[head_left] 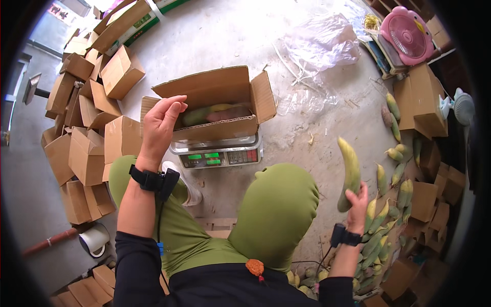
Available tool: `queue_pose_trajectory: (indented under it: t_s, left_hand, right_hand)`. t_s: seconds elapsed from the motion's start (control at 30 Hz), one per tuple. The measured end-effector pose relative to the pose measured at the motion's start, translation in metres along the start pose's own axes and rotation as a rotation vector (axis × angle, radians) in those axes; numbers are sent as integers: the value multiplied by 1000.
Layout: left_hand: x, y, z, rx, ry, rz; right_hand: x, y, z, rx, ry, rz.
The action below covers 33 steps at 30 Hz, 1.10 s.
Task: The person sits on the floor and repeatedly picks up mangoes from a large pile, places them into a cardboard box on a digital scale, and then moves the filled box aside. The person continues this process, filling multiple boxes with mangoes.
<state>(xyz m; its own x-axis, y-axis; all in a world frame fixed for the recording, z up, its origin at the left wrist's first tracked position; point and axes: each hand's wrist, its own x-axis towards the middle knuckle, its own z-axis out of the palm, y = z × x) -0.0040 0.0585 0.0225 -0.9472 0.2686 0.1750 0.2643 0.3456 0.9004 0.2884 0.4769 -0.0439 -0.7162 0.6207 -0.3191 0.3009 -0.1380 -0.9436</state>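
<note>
My right hand (357,203) grips a long green radish (350,169) by its lower end, the pale yellow end pointing up. It is held to the right of my knee, close to a pile of similar radishes (378,245) on the floor. My left hand (163,119) hovers at the left end of an open cardboard box (215,128), fingers bent, with nothing seen in them. Inside the box lie a green radish (195,117) and a reddish one (230,114). The box rests on a digital scale (220,158) with lit green displays.
Cardboard boxes (90,153) are heaped on the left, and more cartons (422,99) stand on the right. Clear plastic bags (322,42) lie on the floor ahead. A pink fan (407,36) stands at the far right. Near my left elbow is a white mug-like vessel (94,238).
</note>
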Motion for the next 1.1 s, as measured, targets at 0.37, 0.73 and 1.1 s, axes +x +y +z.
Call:
queue_pose_trajectory:
  t_s: [0.37,0.73,1.1]
  left_hand:
    - [-7,21,-41,-72,196,153]
    - [-4,23,-64,-131,293,135]
    - [-7,15,-65,-96,248,144]
  right_hand:
    - [44,-205,247,-607,-823,-683]
    - [75,-112,402,-1196,-917,-950]
    - [74,-150,336,-660,-818,-623]
